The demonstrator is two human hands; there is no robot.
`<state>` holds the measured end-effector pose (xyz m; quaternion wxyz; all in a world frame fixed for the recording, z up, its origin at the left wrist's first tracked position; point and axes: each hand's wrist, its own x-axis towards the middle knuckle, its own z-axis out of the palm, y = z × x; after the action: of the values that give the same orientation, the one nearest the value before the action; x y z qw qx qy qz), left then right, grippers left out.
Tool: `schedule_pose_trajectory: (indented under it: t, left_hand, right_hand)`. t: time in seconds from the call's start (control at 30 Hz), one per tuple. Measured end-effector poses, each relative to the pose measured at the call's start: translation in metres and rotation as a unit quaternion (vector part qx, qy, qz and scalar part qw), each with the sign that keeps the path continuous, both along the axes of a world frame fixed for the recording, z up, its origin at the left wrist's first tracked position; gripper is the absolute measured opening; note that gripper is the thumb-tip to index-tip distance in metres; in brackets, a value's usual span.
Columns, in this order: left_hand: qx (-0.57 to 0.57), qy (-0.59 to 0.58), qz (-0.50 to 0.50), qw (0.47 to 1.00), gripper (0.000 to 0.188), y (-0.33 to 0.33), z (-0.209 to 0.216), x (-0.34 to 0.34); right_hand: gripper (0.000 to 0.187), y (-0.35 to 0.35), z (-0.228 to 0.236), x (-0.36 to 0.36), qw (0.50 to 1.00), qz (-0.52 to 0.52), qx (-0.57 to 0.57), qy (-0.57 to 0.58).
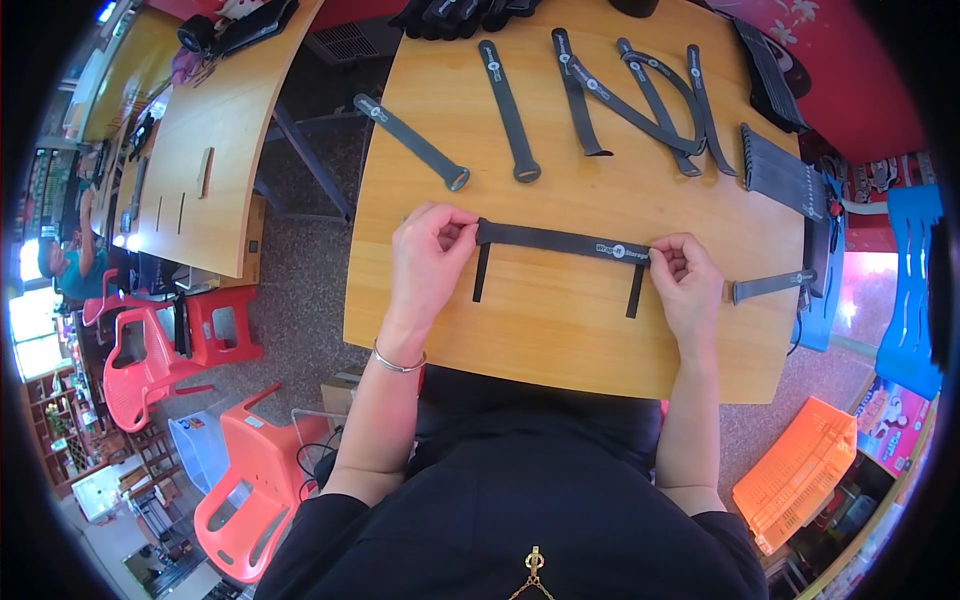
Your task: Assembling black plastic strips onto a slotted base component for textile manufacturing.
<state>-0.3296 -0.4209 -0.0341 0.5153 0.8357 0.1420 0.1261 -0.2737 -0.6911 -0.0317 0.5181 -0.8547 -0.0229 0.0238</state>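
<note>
Head view: step in hand judged to be holding out one dark grey strap (550,240) by its two ends, flat and apparently taut, at the middle of the wooden tabletop (560,345). Contact between strap and wood not certain from this angle. Next move judged to call for matched grip at both ends, even tension and no twist along the length.

Findings, left to right. At left: left hand (428,255), metal bracelet (400,364) at the wrist, thumb and fingers pinching the strap's left end. Just beside that end, running toward the near edge: a first black strip (481,274).

Between the hands: full length of the held strap, broad face in view, right end slightly nearer than the left. Well beyond, on the far side: a row of loose straps (508,112), some crossing toward the right. Near the held strap's right end: a second black strip (634,292), roughly parallel to the first.

At right: right hand (692,288), thumb and fingers pinching the strap's right end, remaining fingers curled. Further right, apart from that hand: a single short strap (775,286), unheld.
</note>
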Motion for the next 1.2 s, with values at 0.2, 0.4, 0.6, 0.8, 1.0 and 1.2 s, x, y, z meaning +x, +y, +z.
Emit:
schedule_pose_trajectory:
  t: [0.2, 0.4, 0.6, 0.8, 1.0, 1.2]
  left_hand:
    - [0.001, -0.001, -0.001, 1.0, 0.005, 0.0001, -0.0006, 0.0008]
    - [0.007, 0.002, 0.002, 1.0, 0.006, -0.002, 0.0019, 0.0012]
    - [0.017, 0.002, 0.002, 1.0, 0.007, -0.0032, 0.0012, 0.0013]
    - [0.038, 0.007, -0.003, 0.999, 0.006, -0.0025, 0.0, 0.0008]
    - [0.065, -0.003, -0.002, 0.998, 0.006, -0.0049, -0.0007, 0.0004]
    - [0.093, -0.019, 0.002, 0.996, 0.007, -0.008, -0.0006, -0.0007]
  right_hand:
    - [0.005, 0.0002, 0.0007, 0.0006, 1.0, 0.0, -0.003, 0.003]
    - [0.006, 0.0002, 0.001, 0.0004, 1.0, 0.001, -0.009, -0.002]
    - [0.006, 0.0019, 0.0031, -0.0004, 1.0, 0.002, -0.007, -0.011]
    - [0.007, 0.0027, 0.0018, -0.001, 1.0, -0.001, -0.011, -0.013]
    - [0.009, 0.0029, -0.0003, -0.0022, 0.998, 0.006, -0.039, -0.048]
    - [0.012, 0.0044, 0.001, -0.0045, 0.99, 0.029, -0.091, -0.108]
